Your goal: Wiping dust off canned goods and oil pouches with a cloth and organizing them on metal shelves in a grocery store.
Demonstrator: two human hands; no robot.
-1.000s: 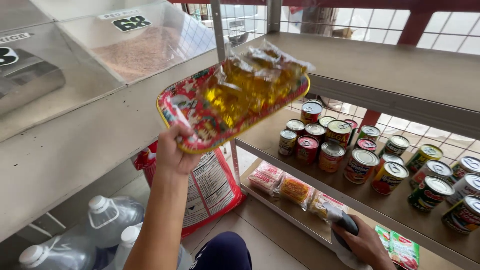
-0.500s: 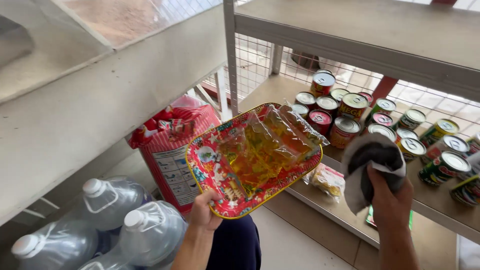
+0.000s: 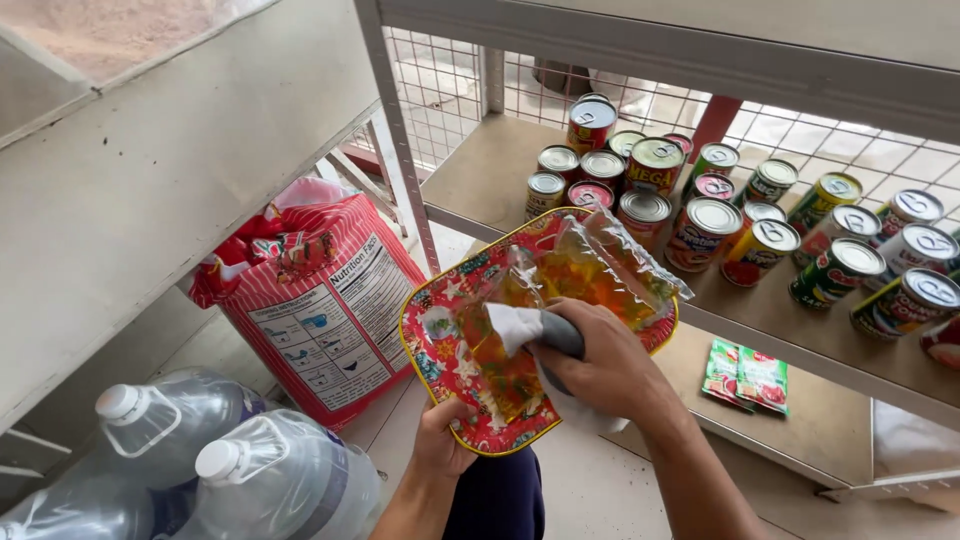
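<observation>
My left hand (image 3: pixel 446 437) grips the near rim of a red patterned tray (image 3: pixel 447 368) with a yellow edge. Clear plastic pouches of yellow liquid (image 3: pixel 585 272) lie on the tray. My right hand (image 3: pixel 606 365) holds a grey and white cloth (image 3: pixel 533 329) and presses it down on the pouches at the tray's middle. The tray is held low, in front of the lower shelf.
Several tin cans (image 3: pixel 742 215) stand on a beige metal shelf (image 3: pixel 485 175) with a wire mesh back. A red and white striped sack (image 3: pixel 318 299) and clear water jugs (image 3: pixel 238 466) sit at the left. Green and red sachets (image 3: pixel 745 372) lie on the bottom shelf.
The tray has come down from the upper shelf to lower-shelf height. My right hand has brought the cloth from the side onto the pouches.
</observation>
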